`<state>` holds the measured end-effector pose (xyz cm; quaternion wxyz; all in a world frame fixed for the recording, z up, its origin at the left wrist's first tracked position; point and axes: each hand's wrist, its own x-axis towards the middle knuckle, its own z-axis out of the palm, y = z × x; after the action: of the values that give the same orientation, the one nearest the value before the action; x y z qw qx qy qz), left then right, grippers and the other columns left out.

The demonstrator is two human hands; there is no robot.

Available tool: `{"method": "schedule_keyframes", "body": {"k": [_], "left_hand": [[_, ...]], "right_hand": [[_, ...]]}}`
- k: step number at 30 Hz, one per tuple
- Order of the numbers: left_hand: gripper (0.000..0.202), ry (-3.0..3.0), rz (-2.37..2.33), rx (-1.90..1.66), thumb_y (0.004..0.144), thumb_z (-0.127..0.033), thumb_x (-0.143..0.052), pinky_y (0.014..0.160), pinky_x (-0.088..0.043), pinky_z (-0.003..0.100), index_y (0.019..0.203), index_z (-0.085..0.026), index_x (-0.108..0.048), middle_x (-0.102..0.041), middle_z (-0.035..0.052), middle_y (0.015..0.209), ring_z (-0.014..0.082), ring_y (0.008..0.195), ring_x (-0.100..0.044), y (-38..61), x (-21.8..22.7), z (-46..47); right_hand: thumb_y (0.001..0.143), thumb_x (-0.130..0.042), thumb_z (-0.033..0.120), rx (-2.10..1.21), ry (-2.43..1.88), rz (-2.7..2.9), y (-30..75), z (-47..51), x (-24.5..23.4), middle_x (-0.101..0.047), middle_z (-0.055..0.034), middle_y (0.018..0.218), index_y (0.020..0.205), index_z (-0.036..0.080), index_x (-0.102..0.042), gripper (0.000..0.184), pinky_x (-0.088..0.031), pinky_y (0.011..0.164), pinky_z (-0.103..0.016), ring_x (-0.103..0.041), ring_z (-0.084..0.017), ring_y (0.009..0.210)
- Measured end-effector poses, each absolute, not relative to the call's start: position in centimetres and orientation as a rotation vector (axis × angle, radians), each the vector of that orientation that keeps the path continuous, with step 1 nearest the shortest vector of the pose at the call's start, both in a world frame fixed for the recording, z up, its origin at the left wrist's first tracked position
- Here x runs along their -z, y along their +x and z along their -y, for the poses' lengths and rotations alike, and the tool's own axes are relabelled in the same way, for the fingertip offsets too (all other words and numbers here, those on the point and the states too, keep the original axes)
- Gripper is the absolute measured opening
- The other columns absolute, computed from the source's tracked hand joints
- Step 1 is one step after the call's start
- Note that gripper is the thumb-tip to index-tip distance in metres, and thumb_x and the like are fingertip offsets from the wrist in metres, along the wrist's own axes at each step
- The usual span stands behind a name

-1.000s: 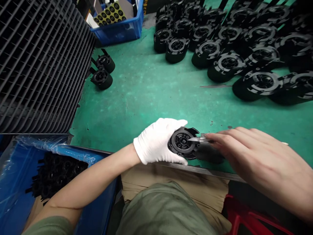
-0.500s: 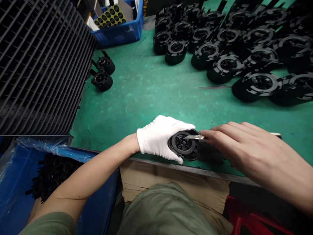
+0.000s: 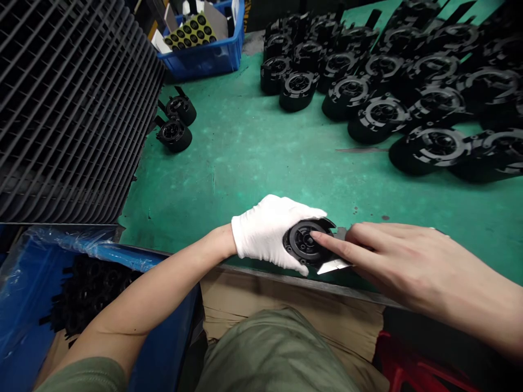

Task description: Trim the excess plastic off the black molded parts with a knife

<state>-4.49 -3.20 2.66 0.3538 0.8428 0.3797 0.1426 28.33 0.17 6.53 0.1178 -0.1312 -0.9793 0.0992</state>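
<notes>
Head view has a round black part (image 3: 304, 245) at the near edge of the green tabletop (image 3: 253, 158), its ringed face turned up; whether it rests on the surface or is lifted slightly, I cannot tell. My left hand (image 3: 269, 231), in a white glove, grasps this part from its left side, thumb and fingers spread around its near and far edges. From its right side comes my bare right hand (image 3: 392, 256), index finger stretched out with the tip at the middle of the ringed face. The same hand grips a tool with a silvery blade (image 3: 333, 266), which lies just beside the part's near right edge; most of the handle is hidden under my palm. Beyond the part and to its left stand two black parts (image 3: 175, 135), close together, next to a black slatted rack (image 3: 69, 109). Farther beyond it, a blue bin (image 3: 204, 65) holds a yellow sheet of black round stickers (image 3: 190, 32). To its far right, many black housings (image 3: 382, 117) stand in crowded rows. Nearer me and to its left, a blue crate (image 3: 24, 321) holds a heap of black pieces (image 3: 85, 294).
</notes>
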Motion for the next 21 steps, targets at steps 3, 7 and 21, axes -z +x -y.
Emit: {"method": "schedule_keyframes", "body": {"k": [3, 7, 21], "left_hand": [[0.089, 2.125, -0.938, -0.402, 0.09, -0.075, -0.106, 0.113, -0.069, 0.045, 0.161, -0.028, -0.079, -0.096, 0.0134, 0.15, 0.044, 0.14, -0.093, -4.6, -2.5, 3.1], [0.085, 2.109, -0.937, -0.414, 0.091, -0.077, -0.106, 0.106, -0.068, 0.043, 0.155, -0.026, -0.082, -0.097, 0.0126, 0.144, 0.0429, 0.134, -0.095, -4.6, -2.3, 3.0], [0.065, 2.076, -0.915, -0.394, 0.095, -0.077, -0.101, 0.094, -0.064, 0.039, 0.132, -0.026, -0.085, -0.096, 0.0103, 0.133, 0.0393, 0.127, -0.094, -4.4, -3.1, 2.9]], "right_hand": [[0.117, -0.055, 0.005, -0.247, -0.288, 2.86, 28.7, -0.4, -6.9, -0.073, -0.0004, 0.092, 0.154, 0.022, -0.082, 0.049, -0.049, 0.063, -0.035, -0.068, -0.02, 0.073], [0.127, -0.053, 0.016, -0.283, -0.358, 2.778, 28.7, -0.2, -7.3, -0.069, 0.0011, 0.09, 0.137, 0.021, -0.078, 0.027, -0.052, 0.061, -0.034, -0.068, -0.018, 0.068], [0.134, -0.054, 0.037, 0.014, -0.607, 2.804, 29.6, 0.8, -6.0, -0.071, -0.0045, 0.101, 0.148, 0.016, -0.078, 0.035, -0.05, 0.07, -0.043, -0.066, -0.025, 0.08]]}}
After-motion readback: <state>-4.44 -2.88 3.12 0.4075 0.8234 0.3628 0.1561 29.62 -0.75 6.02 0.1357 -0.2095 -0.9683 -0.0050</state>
